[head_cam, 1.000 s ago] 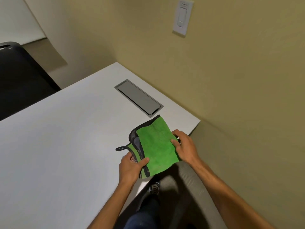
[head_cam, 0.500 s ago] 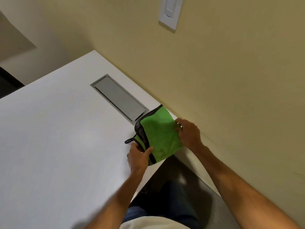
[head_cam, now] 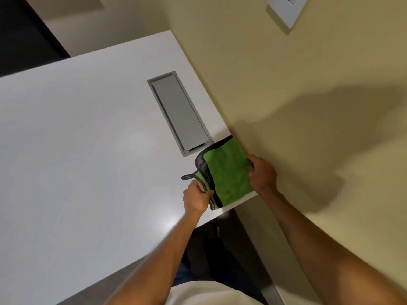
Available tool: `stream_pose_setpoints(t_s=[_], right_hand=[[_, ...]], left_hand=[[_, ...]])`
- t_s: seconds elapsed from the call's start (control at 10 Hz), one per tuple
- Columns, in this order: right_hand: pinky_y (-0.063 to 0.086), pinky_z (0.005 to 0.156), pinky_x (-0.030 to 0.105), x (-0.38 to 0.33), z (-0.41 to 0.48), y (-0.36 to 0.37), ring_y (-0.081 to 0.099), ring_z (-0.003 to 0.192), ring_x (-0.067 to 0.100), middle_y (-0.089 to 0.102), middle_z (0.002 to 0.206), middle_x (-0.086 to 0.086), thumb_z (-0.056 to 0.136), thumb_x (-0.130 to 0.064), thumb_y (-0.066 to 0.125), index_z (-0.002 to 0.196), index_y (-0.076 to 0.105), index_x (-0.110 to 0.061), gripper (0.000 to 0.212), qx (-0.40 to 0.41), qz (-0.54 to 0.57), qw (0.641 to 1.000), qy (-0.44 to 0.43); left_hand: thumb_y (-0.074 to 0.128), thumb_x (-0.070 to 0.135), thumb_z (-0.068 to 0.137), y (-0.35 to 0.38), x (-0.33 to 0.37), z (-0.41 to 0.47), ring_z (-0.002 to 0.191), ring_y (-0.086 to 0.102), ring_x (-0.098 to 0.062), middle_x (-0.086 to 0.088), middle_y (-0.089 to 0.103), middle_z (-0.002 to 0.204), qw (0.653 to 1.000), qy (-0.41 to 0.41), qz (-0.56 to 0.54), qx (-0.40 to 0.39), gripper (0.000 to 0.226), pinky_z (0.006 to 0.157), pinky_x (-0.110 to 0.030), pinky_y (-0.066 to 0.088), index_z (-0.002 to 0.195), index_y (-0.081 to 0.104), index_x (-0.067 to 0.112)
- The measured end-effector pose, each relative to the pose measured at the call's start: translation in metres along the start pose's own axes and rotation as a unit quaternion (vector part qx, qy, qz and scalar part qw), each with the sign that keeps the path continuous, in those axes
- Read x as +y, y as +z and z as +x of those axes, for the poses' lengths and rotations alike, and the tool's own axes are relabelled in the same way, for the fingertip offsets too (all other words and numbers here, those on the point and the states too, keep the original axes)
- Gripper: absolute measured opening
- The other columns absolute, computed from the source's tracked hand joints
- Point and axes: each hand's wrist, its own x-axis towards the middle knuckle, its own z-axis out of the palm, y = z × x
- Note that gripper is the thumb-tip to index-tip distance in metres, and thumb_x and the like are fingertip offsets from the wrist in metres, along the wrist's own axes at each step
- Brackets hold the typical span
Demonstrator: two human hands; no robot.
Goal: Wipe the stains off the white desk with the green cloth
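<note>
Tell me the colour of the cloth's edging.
Dark grey to black edging on the green cloth, head view.

White desk (head_cam: 77,150) fills the view, smooth and bare across its wide left stretch, with a soft glare near the front edge. Its right side runs along the yellow wall. Set flush into the top, near that wall, is a long grey cable hatch (head_cam: 179,113), lid closed. Just past the hatch's near end, at the desk's front right corner, lies the folded green cloth (head_cam: 228,175), dark trim showing along its left side, a small loop poking out. Its lower edge sits right by the desk's rim.
</note>
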Motion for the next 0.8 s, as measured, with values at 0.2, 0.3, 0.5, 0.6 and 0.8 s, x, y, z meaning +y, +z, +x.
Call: stream_pose_setpoints(t_s=[0.2,0.3,0.5,0.6,0.8], right_hand=[[0.051,0.098,0.046,0.028,0.017,0.015,0.055,0.122,0.039,0.053,0.132,0.017,0.091,-0.003,0.049,0.152,0.045,-0.025,0.065,-0.086,-0.076,0.992,-0.061],[0.050,0.106,0.043,0.040,0.012,0.024,0.047,0.137,0.035,0.038,0.154,0.014,0.090,-0.004,0.055,0.151,0.045,-0.032,0.068,-0.141,-0.122,0.972,-0.145],[0.037,0.118,0.037,0.054,0.013,0.034,0.032,0.149,0.033,0.027,0.165,0.013,0.093,-0.021,0.063,0.158,0.035,-0.025,0.071,-0.183,-0.182,0.942,-0.214],[0.041,0.114,0.040,0.049,0.013,0.029,0.035,0.147,0.033,0.034,0.160,0.014,0.093,-0.022,0.062,0.154,0.040,-0.019,0.066,-0.178,-0.176,0.945,-0.211],[0.047,0.109,0.044,0.005,0.019,0.013,0.054,0.131,0.037,0.056,0.142,0.019,0.089,-0.012,0.063,0.139,0.059,-0.008,0.050,-0.107,-0.129,0.957,-0.236]], left_hand=[[0.078,0.014,0.085,0.033,-0.001,0.003,0.096,0.071,-0.024,-0.010,0.076,0.108,0.999,-0.039,0.024,-0.004,0.025,0.077,-0.022,0.045,0.107,0.067,0.007],[0.070,0.012,0.089,0.041,-0.005,0.000,0.100,0.071,-0.030,-0.012,0.076,0.109,0.998,-0.022,0.056,0.029,0.023,0.075,-0.024,0.043,0.111,0.067,0.005],[0.063,0.009,0.089,0.045,-0.007,0.010,0.100,0.066,-0.042,-0.021,0.073,0.104,0.991,0.010,0.132,0.027,0.015,0.070,-0.030,0.038,0.103,0.065,0.002],[0.065,0.014,0.090,0.037,-0.007,0.013,0.100,0.067,-0.042,-0.022,0.073,0.103,0.985,0.026,0.169,0.006,0.015,0.069,-0.030,0.038,0.097,0.068,0.002],[0.057,0.030,0.098,-0.005,0.007,0.003,0.101,0.066,-0.038,-0.015,0.072,0.109,0.972,0.056,0.189,0.131,0.029,0.076,-0.038,0.048,0.118,0.064,0.010]])
